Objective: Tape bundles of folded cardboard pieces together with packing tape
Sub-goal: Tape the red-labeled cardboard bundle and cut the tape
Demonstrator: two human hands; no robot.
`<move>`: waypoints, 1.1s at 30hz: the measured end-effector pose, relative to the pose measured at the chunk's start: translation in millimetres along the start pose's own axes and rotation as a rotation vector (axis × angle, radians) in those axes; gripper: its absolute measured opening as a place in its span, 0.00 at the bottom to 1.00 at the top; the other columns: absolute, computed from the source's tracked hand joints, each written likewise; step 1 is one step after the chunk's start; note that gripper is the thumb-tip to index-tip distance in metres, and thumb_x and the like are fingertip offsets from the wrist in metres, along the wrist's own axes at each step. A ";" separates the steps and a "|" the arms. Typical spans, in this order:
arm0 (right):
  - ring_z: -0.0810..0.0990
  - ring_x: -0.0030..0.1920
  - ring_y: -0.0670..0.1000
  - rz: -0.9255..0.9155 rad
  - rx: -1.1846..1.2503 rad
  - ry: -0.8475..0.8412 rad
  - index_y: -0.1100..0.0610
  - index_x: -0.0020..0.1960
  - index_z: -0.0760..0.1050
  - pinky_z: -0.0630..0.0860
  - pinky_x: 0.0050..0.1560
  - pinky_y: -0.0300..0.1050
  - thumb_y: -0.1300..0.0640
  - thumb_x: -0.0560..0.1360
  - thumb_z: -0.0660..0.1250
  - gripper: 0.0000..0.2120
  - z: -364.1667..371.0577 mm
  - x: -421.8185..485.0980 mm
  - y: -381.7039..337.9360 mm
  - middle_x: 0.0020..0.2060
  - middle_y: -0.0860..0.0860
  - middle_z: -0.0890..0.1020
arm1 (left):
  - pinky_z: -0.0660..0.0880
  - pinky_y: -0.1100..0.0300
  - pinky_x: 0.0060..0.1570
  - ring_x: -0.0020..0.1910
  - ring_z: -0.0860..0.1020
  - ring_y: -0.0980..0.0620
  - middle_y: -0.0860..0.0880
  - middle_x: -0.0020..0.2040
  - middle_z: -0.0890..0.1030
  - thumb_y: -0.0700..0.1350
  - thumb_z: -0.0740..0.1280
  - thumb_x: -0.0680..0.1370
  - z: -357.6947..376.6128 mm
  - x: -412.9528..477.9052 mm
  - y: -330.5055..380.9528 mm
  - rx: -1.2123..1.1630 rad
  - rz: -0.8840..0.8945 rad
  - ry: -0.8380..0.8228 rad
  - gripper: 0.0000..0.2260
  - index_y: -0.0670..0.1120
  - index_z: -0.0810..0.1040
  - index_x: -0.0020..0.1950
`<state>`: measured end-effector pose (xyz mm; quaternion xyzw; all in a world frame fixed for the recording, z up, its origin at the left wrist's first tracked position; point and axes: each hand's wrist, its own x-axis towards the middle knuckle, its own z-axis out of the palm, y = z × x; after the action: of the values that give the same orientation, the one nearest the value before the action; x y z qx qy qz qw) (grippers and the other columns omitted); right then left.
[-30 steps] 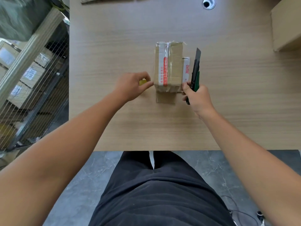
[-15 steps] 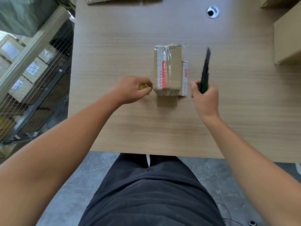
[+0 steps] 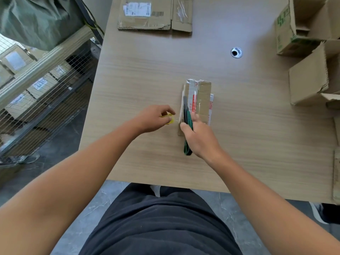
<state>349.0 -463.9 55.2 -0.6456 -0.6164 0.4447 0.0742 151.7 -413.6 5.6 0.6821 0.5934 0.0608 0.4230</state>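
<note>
A small bundle of folded cardboard, wrapped in clear and red-printed tape, lies in the middle of the wooden table. My right hand grips a green and black utility knife, whose blade lies along the bundle's left edge. Just left of the bundle, my left hand pinches a small yellow tape roll. A thin strip of clear tape runs from the roll to the bundle.
Flattened cardboard with a shipping label lies at the far edge of the table. Open cardboard boxes stand at the right. A cable grommet sits in the tabletop. A wire-mesh rack with boxes stands left of the table.
My right hand swung the knife from the bundle's right side across to its left edge, beside the tape roll. The view also tilted up, showing more of the far table.
</note>
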 end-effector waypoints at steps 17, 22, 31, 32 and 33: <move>0.36 0.81 0.43 0.242 -0.299 -0.172 0.62 0.65 0.78 0.45 0.79 0.66 0.41 0.80 0.57 0.27 25.9 15.6 -6.8 0.80 0.40 0.34 | 0.70 0.55 0.42 0.51 0.78 0.44 0.47 0.53 0.80 0.55 0.63 0.81 1.8 13.3 -30.9 0.407 0.278 0.110 0.14 0.49 0.76 0.62; 0.31 0.79 0.42 0.257 -0.251 -0.185 0.58 0.51 0.83 0.47 0.77 0.69 0.41 0.80 0.57 0.24 29.5 14.5 -16.1 0.80 0.40 0.32 | 0.75 0.52 0.44 0.41 0.79 0.48 0.48 0.40 0.78 0.52 0.65 0.81 -10.7 4.9 -62.1 -0.149 0.196 -0.089 0.11 0.52 0.78 0.62; 0.34 0.79 0.41 0.307 -0.198 -0.133 0.59 0.69 0.76 0.49 0.78 0.67 0.43 0.81 0.57 0.25 33.6 13.7 -18.5 0.79 0.38 0.31 | 0.74 0.54 0.42 0.48 0.79 0.46 0.51 0.49 0.82 0.55 0.62 0.80 -3.1 9.3 -36.8 0.355 0.281 0.148 0.10 0.55 0.78 0.59; 0.36 0.80 0.42 0.321 -0.189 -0.123 0.57 0.75 0.70 0.50 0.78 0.66 0.43 0.80 0.57 0.28 33.3 13.5 -16.9 0.79 0.38 0.31 | 0.73 0.54 0.42 0.50 0.79 0.46 0.51 0.53 0.81 0.54 0.62 0.81 -1.9 11.2 -34.2 0.391 0.270 0.143 0.10 0.55 0.77 0.59; 0.37 0.81 0.43 0.328 -0.186 -0.120 0.56 0.78 0.65 0.50 0.78 0.66 0.43 0.80 0.57 0.30 33.2 13.7 -15.1 0.79 0.38 0.31 | 0.72 0.55 0.42 0.51 0.78 0.47 0.52 0.54 0.80 0.54 0.62 0.81 -1.3 12.4 -33.6 0.408 0.254 0.141 0.10 0.55 0.77 0.59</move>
<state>313.8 -463.6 38.7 -0.7138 -0.5445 0.4298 -0.0960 129.1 -404.4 -20.5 0.8164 0.5311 0.0400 0.2232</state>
